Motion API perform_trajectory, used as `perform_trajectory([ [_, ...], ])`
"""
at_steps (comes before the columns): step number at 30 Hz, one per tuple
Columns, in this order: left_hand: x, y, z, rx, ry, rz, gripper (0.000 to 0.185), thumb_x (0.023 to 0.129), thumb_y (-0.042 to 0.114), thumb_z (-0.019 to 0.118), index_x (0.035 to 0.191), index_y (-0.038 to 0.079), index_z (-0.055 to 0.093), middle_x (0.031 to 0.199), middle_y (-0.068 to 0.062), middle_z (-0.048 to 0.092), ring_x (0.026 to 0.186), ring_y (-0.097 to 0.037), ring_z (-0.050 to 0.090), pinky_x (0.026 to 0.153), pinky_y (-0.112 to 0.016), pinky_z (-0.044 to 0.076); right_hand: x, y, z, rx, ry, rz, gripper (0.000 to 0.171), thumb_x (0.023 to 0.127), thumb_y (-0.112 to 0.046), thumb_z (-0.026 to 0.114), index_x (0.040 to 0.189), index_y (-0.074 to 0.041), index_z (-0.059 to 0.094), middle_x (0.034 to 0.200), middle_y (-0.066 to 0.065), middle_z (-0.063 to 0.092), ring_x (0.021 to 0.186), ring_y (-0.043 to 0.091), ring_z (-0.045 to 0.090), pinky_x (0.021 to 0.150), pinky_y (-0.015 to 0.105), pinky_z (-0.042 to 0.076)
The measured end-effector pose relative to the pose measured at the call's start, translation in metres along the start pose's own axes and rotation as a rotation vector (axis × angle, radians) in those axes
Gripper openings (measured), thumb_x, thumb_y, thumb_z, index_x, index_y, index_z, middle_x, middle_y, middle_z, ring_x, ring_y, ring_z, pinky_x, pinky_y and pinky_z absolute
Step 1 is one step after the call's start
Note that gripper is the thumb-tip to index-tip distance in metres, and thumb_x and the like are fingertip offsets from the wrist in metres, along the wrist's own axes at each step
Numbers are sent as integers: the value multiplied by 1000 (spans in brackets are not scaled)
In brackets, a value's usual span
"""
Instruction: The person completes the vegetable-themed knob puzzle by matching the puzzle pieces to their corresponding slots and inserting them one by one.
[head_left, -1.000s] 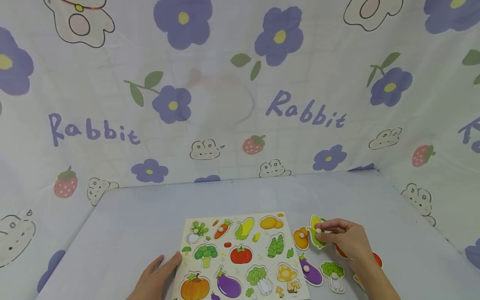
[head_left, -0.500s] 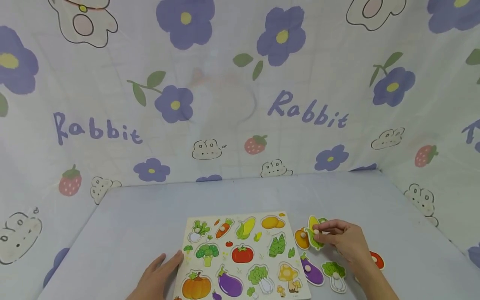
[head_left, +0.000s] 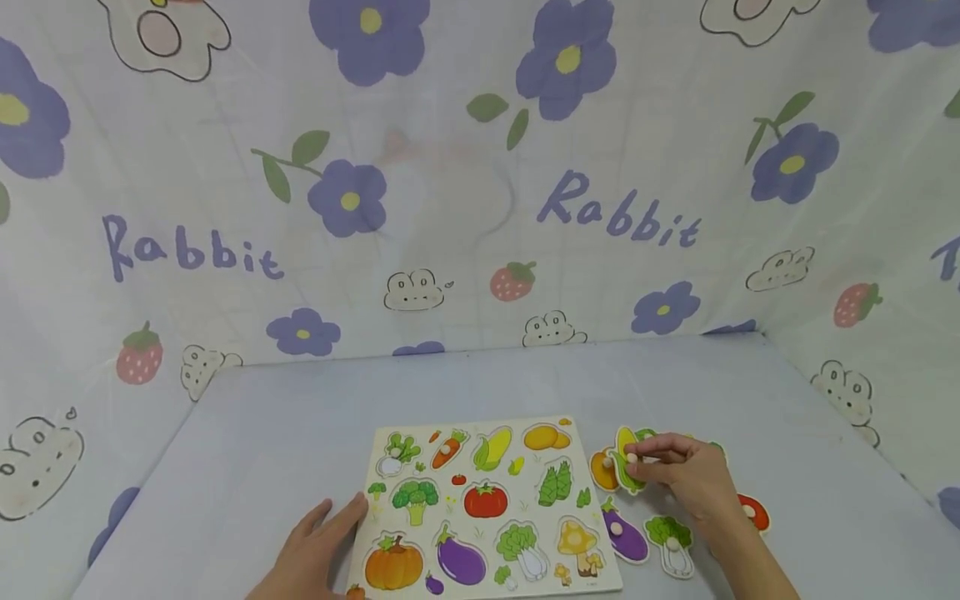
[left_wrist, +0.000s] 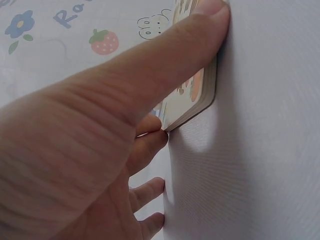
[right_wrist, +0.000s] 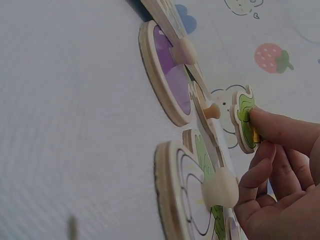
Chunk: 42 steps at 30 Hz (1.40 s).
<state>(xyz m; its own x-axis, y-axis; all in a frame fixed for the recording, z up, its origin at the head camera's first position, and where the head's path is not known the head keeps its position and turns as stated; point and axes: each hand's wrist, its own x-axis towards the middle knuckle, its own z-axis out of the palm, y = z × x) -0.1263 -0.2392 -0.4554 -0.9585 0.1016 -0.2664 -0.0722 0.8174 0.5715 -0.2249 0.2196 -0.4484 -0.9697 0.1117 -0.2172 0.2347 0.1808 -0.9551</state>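
Note:
My right hand point(head_left: 693, 479) pinches the knob of a wooden corn puzzle piece point(head_left: 626, 471), just right of the puzzle board point(head_left: 525, 521). In the right wrist view this corn piece point(right_wrist: 244, 117) stands raised, its green leaves showing by the thumb. My left hand point(head_left: 318, 546) is at the board's left edge. Seen from the left wrist, the thumb point(left_wrist: 165, 62) lies along the board's corner while the other fingers are spread on the table. Knobbed radish point(head_left: 393, 457) and carrot point(head_left: 447, 450) pieces sit in their slots; a printed corn slot point(head_left: 492, 450) is at the board's top.
Right of the board lie an eggplant piece point(head_left: 628, 542), a leafy cabbage piece point(head_left: 670, 533) and an orange piece point(head_left: 602, 477) partly behind the corn. A red piece point(head_left: 753, 512) shows beyond my right forearm; others are partly hidden. A patterned curtain point(head_left: 442, 183) encloses the white table point(head_left: 300, 433).
The corn piece has shifted slightly left, overlapping the orange piece more, and its tilt has changed. My left hand stays at the board's edge. The head view has tipped down and back a little.

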Motion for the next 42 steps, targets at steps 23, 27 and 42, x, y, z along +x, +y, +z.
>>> perform_trajectory([
  [23,-1,6,-1,25,10,-20,119,54,54,92,154,20,36,153,-18,32,139,-48,18,102,-71,30,-5,-1,4,90,-33,-39,32,71,-9,89,98,-2,73,97,4,74,84,15,67,67,26,54],
  [27,-1,5,1,32,10,-25,120,53,54,92,154,20,36,153,-14,33,140,-48,18,102,-71,30,-4,-2,11,112,-40,-36,31,71,-6,89,98,-1,73,95,4,74,83,15,67,64,25,52],
  [42,0,3,-2,-15,-2,119,115,58,49,93,152,13,38,154,-8,37,141,-42,23,108,-65,28,-9,-22,60,85,-121,-54,28,71,-2,87,94,0,71,96,9,74,73,16,58,57,25,44],
])
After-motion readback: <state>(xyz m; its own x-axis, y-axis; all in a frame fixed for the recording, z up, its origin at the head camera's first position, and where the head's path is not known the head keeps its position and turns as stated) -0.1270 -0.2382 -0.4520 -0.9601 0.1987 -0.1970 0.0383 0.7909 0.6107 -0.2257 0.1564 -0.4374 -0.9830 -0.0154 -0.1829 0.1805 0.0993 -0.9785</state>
